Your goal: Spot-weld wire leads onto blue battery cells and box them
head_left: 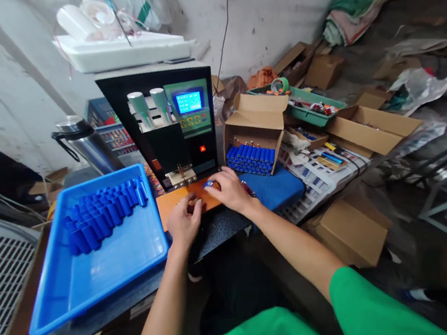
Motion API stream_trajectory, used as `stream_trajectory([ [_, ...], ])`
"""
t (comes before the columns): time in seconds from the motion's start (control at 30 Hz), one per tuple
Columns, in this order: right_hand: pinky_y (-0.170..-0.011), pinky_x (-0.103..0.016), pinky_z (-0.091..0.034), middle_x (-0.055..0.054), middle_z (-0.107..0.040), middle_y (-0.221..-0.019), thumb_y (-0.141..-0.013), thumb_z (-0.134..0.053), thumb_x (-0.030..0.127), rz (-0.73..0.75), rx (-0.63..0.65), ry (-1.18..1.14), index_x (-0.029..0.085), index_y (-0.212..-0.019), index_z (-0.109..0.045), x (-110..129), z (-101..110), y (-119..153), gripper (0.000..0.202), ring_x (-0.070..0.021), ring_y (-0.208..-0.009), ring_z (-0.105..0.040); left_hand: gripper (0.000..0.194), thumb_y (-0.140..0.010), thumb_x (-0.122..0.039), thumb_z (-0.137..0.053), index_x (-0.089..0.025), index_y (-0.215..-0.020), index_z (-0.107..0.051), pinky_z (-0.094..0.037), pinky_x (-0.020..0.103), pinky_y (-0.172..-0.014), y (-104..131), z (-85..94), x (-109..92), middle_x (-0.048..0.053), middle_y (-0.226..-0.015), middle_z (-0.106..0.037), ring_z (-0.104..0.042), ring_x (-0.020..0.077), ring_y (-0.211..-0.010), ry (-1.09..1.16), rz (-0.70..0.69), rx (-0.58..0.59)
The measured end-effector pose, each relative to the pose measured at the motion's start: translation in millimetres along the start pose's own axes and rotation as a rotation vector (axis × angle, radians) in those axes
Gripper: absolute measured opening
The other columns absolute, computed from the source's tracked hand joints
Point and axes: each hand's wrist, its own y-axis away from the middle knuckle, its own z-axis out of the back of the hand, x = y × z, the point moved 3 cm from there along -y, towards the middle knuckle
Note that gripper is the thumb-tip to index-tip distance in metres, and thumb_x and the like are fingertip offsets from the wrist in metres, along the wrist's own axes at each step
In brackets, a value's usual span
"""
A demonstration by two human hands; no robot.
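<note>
My right hand (pixel 230 190) is closed on a blue battery cell (pixel 208 184), of which only a small part shows between the fingers, just right of the welding pins. Close to the front of the orange board (pixel 165 204), my left hand (pixel 183 219) has thumb and fingers curled together; what they hold, if anything, is hidden. Behind both hands stands a black spot welder (pixel 167 148) with a lit blue screen (pixel 189 101), a red light and two thin copper-coloured pins (pixel 182 173) pointing down.
At left, a blue tray (pixel 109 276) holds several upright blue cells (pixel 105 211). An open cardboard box (pixel 258 106) of stacked blue cells stands right of the welder. Further back are a steel flask (pixel 88 143), a green tray (pixel 312 114) and more boxes (pixel 374 126).
</note>
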Motion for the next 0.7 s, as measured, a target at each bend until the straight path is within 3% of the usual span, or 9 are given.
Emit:
stream_trajectory([
  [0.1,-0.115,-0.051,-0.037,-0.012,-0.073,-0.104,-0.098,-0.055,0.032,-0.092,-0.173,0.083,0.018,-0.105,-0.067,-36.0,16.5,-7.1,0.020,-0.0252,-0.106,-0.066,0.031,-0.088,-0.044,-0.061,-0.024,-0.108,-0.073,-0.043,0.029,-0.068,0.5,-1.2,2.2,0.003,-0.084,-0.075,-0.066,0.0189,-0.071,-0.009,-0.003,-0.003],
  [0.17,-0.117,-0.053,-0.035,-0.014,-0.073,-0.107,-0.098,-0.054,0.030,-0.091,-0.214,0.157,0.017,-0.106,-0.066,-60.7,27.7,-18.9,0.019,-0.0261,-0.108,-0.065,0.029,-0.089,-0.043,-0.061,-0.024,-0.106,-0.073,-0.043,0.030,-0.068,0.8,-1.9,3.6,0.003,-0.084,-0.076,-0.067,0.0197,-0.074,-0.011,-0.011,-0.009],
  [0.3,-0.119,-0.055,-0.031,-0.017,-0.071,-0.108,-0.096,-0.053,0.024,-0.030,-0.114,0.300,0.015,-0.103,-0.064,-102.0,37.3,-48.0,0.016,-0.0280,-0.110,-0.063,0.026,-0.090,-0.041,-0.060,-0.024,-0.105,-0.073,-0.044,0.030,-0.071,1.5,-2.6,5.3,0.003,-0.088,-0.077,-0.069,0.0212,-0.083,-0.020,-0.040,-0.014],
  [0.43,-0.119,-0.054,-0.031,-0.018,-0.071,-0.097,-0.092,-0.053,0.018,-0.024,0.074,0.407,0.013,-0.096,-0.063,-130.2,24.1,-62.2,0.012,-0.0287,-0.101,-0.064,0.026,-0.091,-0.041,-0.058,-0.024,-0.104,-0.073,-0.043,0.031,-0.070,2.3,-1.8,5.7,0.004,-0.088,-0.076,-0.069,0.0224,-0.084,-0.052,-0.041,-0.026],
  [0.53,-0.117,-0.053,-0.033,-0.016,-0.071,-0.093,-0.089,-0.055,0.016,-0.046,0.133,0.444,0.013,-0.097,-0.063,-141.7,11.1,-61.6,0.012,-0.0279,-0.095,-0.063,0.025,-0.092,-0.041,-0.058,-0.024,-0.102,-0.073,-0.042,0.031,-0.069,2.6,-1.7,5.4,0.004,-0.085,-0.076,-0.069,0.0224,-0.082,-0.058,-0.043,-0.036],
  [0.7,-0.119,-0.056,-0.028,-0.018,-0.071,-0.096,-0.089,-0.062,0.023,-0.035,0.125,0.470,0.011,-0.098,-0.065,-145.7,5.2,-58.6,0.014,-0.0286,-0.100,-0.061,0.025,-0.093,-0.041,-0.056,-0.025,-0.102,-0.073,-0.040,0.031,-0.068,2.3,-4.3,5.7,0.003,-0.084,-0.076,-0.069,0.0223,-0.082,-0.083,-0.049,-0.052],
])
